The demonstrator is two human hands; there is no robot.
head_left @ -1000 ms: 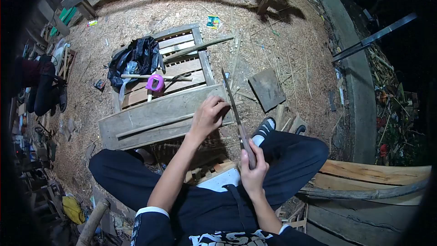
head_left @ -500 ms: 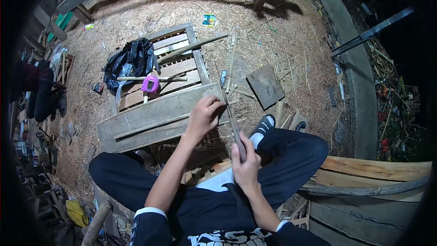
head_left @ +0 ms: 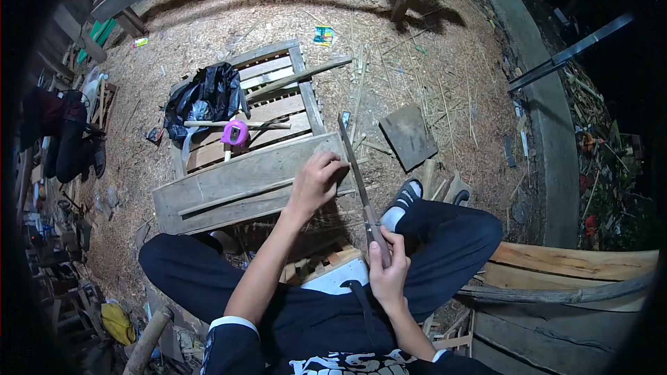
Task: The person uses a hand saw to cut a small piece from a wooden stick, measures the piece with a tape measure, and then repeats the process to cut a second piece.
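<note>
My left hand is closed on a thin wooden strip, its fingers pinched near the plank's right end. The strip lies along a wide grey plank, and part of it is hidden under the hand. My right hand grips the brown handle of a long knife. Its narrow dark blade points away from me, just right of my left fingers and close to the plank's end. Whether the blade touches the strip cannot be made out.
Behind the plank, a slatted wooden pallet carries a black plastic bag, a pink tape measure and loose sticks. A square board lies on the shavings to the right. Another person is at the far left.
My right hand has drawn the knife back toward my body, so its tip is nearer. My left hand stays at the plank's end. The whole view has shifted slightly.
</note>
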